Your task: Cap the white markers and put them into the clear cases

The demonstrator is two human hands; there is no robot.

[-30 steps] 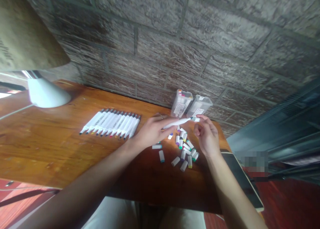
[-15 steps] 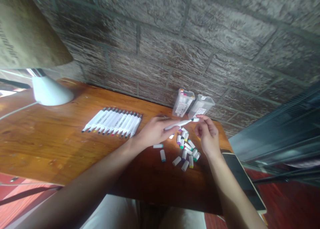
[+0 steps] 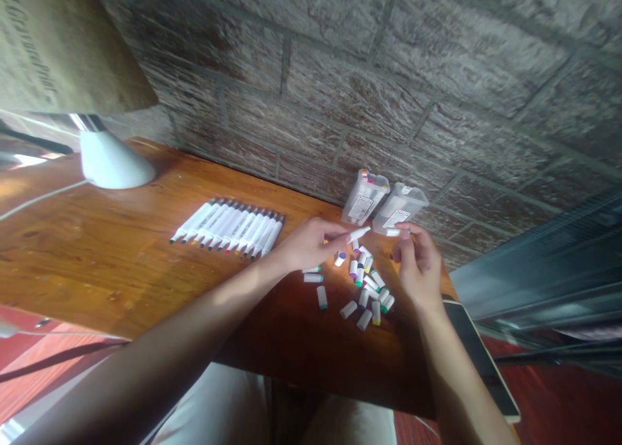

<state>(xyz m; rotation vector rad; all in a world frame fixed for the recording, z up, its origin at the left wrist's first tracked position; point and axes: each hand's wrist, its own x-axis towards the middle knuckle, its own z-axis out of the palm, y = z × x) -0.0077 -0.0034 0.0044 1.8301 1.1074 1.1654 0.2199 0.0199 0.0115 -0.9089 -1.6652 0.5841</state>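
My left hand [image 3: 318, 243] is closed on a white marker [image 3: 358, 234], whose uncapped tip points right; the rest of its barrel is hidden by the hand. A short distance to the right, my right hand [image 3: 418, 263] pinches a white marker cap [image 3: 394, 232] between thumb and fingertips. Cap and marker are apart. Loose marker caps [image 3: 371, 283], white with coloured ends, lie scattered on the table below and between both hands. Left of my left hand, several uncapped markers [image 3: 228, 228] lie side by side in a slanted row.
Two clear plastic cases [image 3: 365, 199] stand against the stone wall [image 3: 311, 95]; the left one has coloured items inside. A lamp [image 3: 114, 160] stands on the wooden table [image 3: 97, 257] at left. A dark-screened tablet [image 3: 479, 357] lies at the right edge, beside my right forearm.
The cap has come off the marker, and my right hand now holds it away to the right. My left hand keeps the marker. The whole view has shifted slightly.
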